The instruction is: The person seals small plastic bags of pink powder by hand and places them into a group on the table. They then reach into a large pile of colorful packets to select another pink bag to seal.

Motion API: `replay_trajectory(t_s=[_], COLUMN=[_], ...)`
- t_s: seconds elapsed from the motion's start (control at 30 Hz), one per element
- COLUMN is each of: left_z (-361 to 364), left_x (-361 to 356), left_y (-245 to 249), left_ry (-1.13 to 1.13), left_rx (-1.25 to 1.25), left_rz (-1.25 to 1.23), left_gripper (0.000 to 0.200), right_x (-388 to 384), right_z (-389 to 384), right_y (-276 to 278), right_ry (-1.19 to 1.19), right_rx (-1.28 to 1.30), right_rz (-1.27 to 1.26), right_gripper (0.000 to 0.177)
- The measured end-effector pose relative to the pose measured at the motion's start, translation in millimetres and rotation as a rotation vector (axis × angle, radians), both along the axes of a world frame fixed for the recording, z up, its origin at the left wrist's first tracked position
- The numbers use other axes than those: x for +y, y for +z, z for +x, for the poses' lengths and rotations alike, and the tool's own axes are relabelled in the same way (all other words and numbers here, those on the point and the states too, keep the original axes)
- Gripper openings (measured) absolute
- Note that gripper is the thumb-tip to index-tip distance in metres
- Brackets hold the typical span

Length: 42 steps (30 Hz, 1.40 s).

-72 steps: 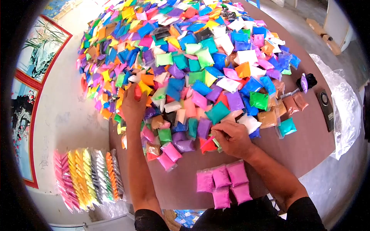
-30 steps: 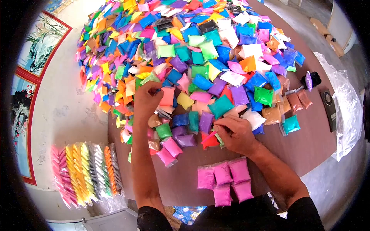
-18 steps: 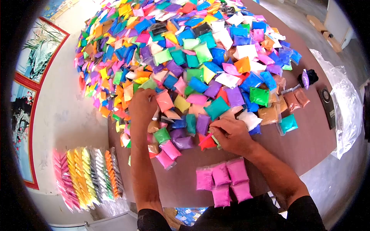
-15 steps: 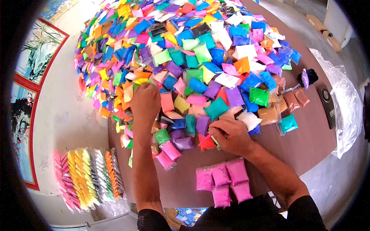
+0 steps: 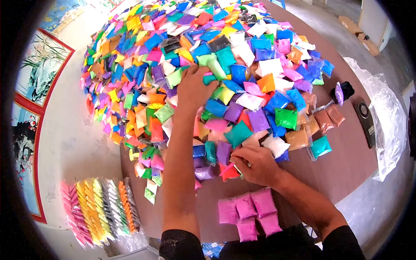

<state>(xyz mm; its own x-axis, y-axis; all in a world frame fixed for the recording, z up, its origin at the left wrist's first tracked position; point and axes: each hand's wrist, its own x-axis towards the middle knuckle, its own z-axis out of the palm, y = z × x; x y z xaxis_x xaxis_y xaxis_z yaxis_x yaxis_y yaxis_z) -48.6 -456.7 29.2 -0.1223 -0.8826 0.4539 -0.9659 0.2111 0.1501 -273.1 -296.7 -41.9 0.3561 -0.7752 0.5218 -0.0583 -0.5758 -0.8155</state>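
Note:
My left hand (image 5: 195,89) reaches into the heap of small colourful packets (image 5: 151,86). Its fingers bend down beside the light green packets (image 5: 216,67) and a teal packet (image 5: 209,79); the fingertips are hidden. At the near edge of the heap, my right hand (image 5: 260,165) is closed, with a thin pink packet (image 5: 229,167), seen nearly edge-on, between thumb and fingers. A red packet (image 5: 230,174) lies just under it. Close to my body, several pink packets (image 5: 246,206) lie side by side in two rows on the brown table (image 5: 182,223).
Long clear bags of twisted coloured pieces (image 5: 99,212) stand at the left, below framed pictures (image 5: 41,69). On the right are a black device (image 5: 365,123), a black object (image 5: 346,89) with a purple packet, and crumpled clear plastic (image 5: 381,117) at the table edge.
My left hand has moved right and farther into the heap, from orange and yellow packets to the green and teal ones. My right hand stays nearly in place with the pink packet. The view has shifted slightly.

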Motion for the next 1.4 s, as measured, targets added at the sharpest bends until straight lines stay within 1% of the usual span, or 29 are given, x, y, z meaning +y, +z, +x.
replay_trajectory(t_s=[0.07,0.17,0.2,0.27,0.3,0.37,0.4,0.47,0.53,0.6,0.67,0.73,0.87,0.93,0.97,1.03,1.07,1.13,1.17,1.2,1.27,1.3,1.33,1.4], left_z=[12,38,42,49,54,63,68,76,87,93,95,88,92,83,79,69,62,47,43,40,39,41,44,46], left_x=[-1,5,11,29,38,52,54,58,59,62,60,56,39,33,29,23,20,11,5,0,-7,-11,-10,-2], left_y=[7,5,10,25,28,34,34,34,30,27,25,30,24,28,30,33,32,25,13,3,-13,-14,-14,-8], left_ry=[-0.029,-0.022,-0.025,0.090,0.093,0.201,0.204,0.270,0.281,0.386,0.416,0.536,0.466,0.427,0.424,0.244,0.242,0.103,0.045,0.042,-0.042,0.042,0.042,0.003], left_rx=[-0.009,-0.036,-0.039,-0.144,-0.145,-0.190,-0.191,-0.334,-0.352,-0.325,-0.339,-0.432,-0.518,-0.693,-0.692,-0.571,-0.569,-0.272,-0.180,-0.177,0.117,0.217,0.215,0.404], left_rz=[0.065,0.003,0.005,0.009,0.011,0.000,0.000,-0.058,-0.086,-0.156,-0.143,-0.127,-0.192,-0.289,-0.290,-0.276,-0.273,-0.073,-0.149,-0.149,-0.001,0.190,0.188,0.247], left_gripper=[0.043,0.039,0.039,0.036,0.036,0.033,0.033,0.032,0.033,0.034,0.035,0.036,0.037,0.036,0.036,0.033,0.033,0.033,0.036,0.036,0.033,0.029,0.029,0.023], right_x=[-1,-1,-1,0,0,-1,-1,0,-1,-2,-2,-2,-3,-3,-3,-2,-2,-3,-3,-4,-3,-2,-2,-2], right_z=[-1,0,0,0,1,2,3,4,2,3,4,4,5,5,4,2,2,2,3,4,4,4,4,3], right_y=[0,-3,-2,-3,-3,-3,-3,-4,-4,-6,-6,-5,-8,-8,-7,-2,-3,-4,-5,-7,-7,-6,-5,-4], right_ry=[0.015,0.008,0.011,0.017,0.013,0.012,0.000,-0.009,-0.008,-0.012,-0.016,-0.010,-0.020,-0.016,-0.019,0.024,0.022,0.019,0.017,0.007,-0.004,-0.004,-0.005,0.000], right_rx=[0.022,-0.014,-0.017,-0.021,-0.023,-0.025,-0.028,-0.030,-0.009,-0.030,-0.048,-0.042,-0.035,-0.042,-0.041,0.002,0.004,-0.010,-0.008,-0.024,-0.039,-0.039,-0.040,-0.029], right_rz=[0.016,0.000,0.004,0.011,-0.002,-0.017,-0.032,-0.042,-0.030,-0.037,-0.040,-0.024,-0.037,-0.050,-0.051,0.023,0.026,-0.001,-0.001,-0.014,-0.025,-0.014,-0.006,0.000], right_gripper=[0.006,0.005,0.005,0.005,0.005,0.005,0.005,0.005,0.005,0.005,0.005,0.006,0.006,0.007,0.007,0.008,0.008,0.008,0.008,0.007,0.007,0.007,0.007,0.008])
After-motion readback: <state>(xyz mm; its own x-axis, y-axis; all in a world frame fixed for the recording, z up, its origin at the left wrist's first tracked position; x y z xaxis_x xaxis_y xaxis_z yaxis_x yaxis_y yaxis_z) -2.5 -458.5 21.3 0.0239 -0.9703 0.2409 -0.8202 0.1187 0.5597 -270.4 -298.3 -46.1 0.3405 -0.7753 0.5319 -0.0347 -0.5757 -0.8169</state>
